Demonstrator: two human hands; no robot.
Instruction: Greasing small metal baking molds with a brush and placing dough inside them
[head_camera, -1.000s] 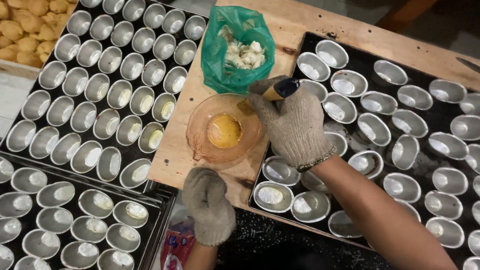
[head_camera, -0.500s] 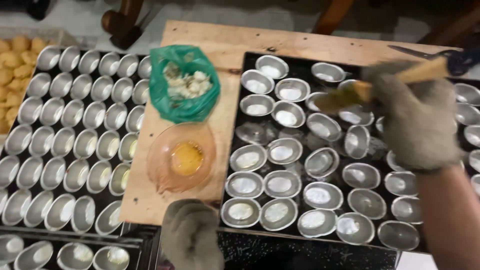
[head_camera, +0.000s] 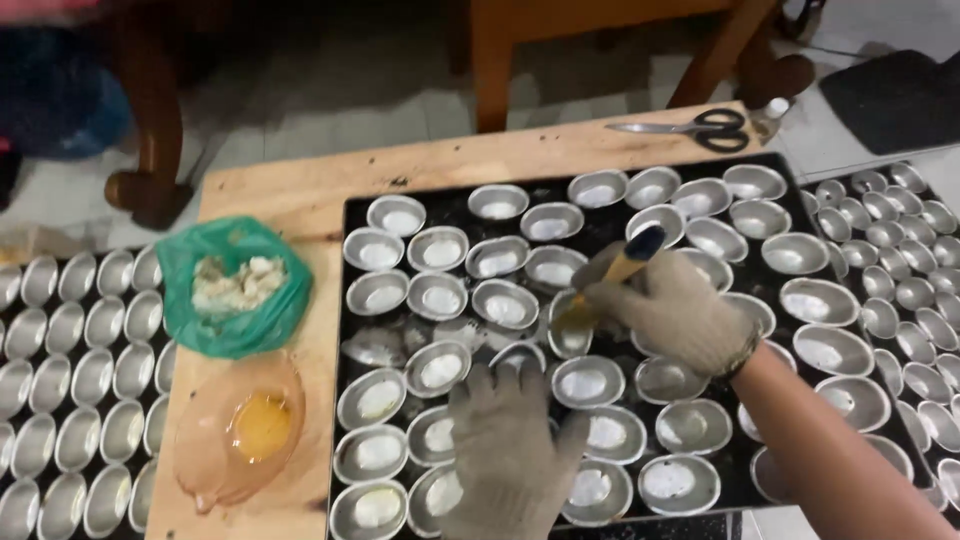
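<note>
Where the hands are: while both wear grey knitted gloves, they work over the black flat metal baking tray (head_camera: 350, 330) on the pale wooden worktop (head_camera: 300, 195).
Right hand (head_camera: 680, 315): it is closed tight around the brush with the light wooden handle and dark end (head_camera: 615, 275), and the brush tip dips into one small shiny oval metal mould (head_camera: 568, 335).
Left hand (head_camera: 505, 440): it lies open and flat, fingers spread, pressing on the little moulds near the front of the tray. It grips nothing.
How the brush feels: I think it is light and stiff, with soft hairs at the tip. The best place to hold it is the middle of the handle, like a pencil.
How the moulds feel: they look thin, light and a bit greasy, so I think they slide and tip easily. A flat hand on top keeps them from moving.
Close by: a see-through orange glass bowl with yellow liquid (head_camera: 245, 430) and a green plastic bag with pale lumps (head_camera: 235, 285) sit on the worktop, left of the tray.
Farther off: black-handled scissors (head_camera: 690, 127) lie at the back edge.
</note>
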